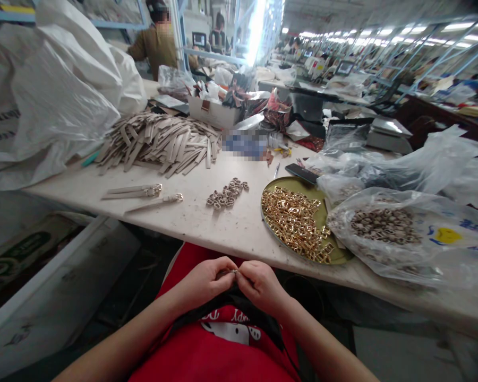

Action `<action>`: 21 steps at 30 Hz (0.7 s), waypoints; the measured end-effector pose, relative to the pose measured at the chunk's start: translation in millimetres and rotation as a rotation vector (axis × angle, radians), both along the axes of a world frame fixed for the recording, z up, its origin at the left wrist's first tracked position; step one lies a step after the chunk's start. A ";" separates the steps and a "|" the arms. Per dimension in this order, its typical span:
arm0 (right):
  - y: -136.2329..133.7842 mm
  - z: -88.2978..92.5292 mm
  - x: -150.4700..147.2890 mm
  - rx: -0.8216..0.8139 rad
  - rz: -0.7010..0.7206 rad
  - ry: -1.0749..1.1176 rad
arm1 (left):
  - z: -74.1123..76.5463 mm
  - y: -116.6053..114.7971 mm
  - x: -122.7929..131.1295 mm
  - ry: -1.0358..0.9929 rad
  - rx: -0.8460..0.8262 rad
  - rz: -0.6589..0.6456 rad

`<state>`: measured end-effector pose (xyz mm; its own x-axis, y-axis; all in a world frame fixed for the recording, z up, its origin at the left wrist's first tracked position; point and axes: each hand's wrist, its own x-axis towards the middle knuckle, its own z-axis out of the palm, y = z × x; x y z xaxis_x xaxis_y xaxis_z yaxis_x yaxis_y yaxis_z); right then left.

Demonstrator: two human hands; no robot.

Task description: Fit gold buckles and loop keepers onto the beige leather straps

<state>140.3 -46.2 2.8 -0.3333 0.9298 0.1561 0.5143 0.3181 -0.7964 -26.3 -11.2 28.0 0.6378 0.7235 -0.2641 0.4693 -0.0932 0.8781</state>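
Observation:
Both my hands meet above my lap, just in front of the table edge. My left hand [215, 277] is closed in a pinch on a small beige piece [225, 274], mostly hidden by the fingers. Pressed close against it, my right hand [259, 284] pinches at the same spot. On the table ahead lie a loose cluster of beige strap loops [226, 194] and straps fitted with gold buckles [143, 191]. A round tray [344, 258] to the right holds a heap of gold buckles [292, 217].
Behind the buckled straps rises a big pile of beige straps [163, 140]. A clear plastic bag of loops [386, 225] lies right of the tray, with a phone [301, 173] behind it. White sacking [63, 79] bulges at far left. Another person [155, 45] works beyond the table.

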 end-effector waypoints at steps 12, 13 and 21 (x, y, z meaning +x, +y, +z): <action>-11.3 -6.0 -7.9 -0.417 -0.250 0.531 | 13.5 0.7 -0.1 0.064 -0.155 -0.001; -11.5 -7.3 -7.5 -0.438 -0.257 0.565 | 13.2 1.1 0.8 0.046 -0.183 0.004; -8.6 -22.0 -4.0 -0.593 -0.285 0.943 | 0.0 11.8 -2.9 -0.097 -0.349 0.019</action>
<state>136.3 -54.8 -19.3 -0.0821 0.9632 -0.2561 -0.3726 -0.2680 -0.8884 -29.2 0.6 28.0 0.6588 0.6128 -0.4363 0.3815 0.2278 0.8959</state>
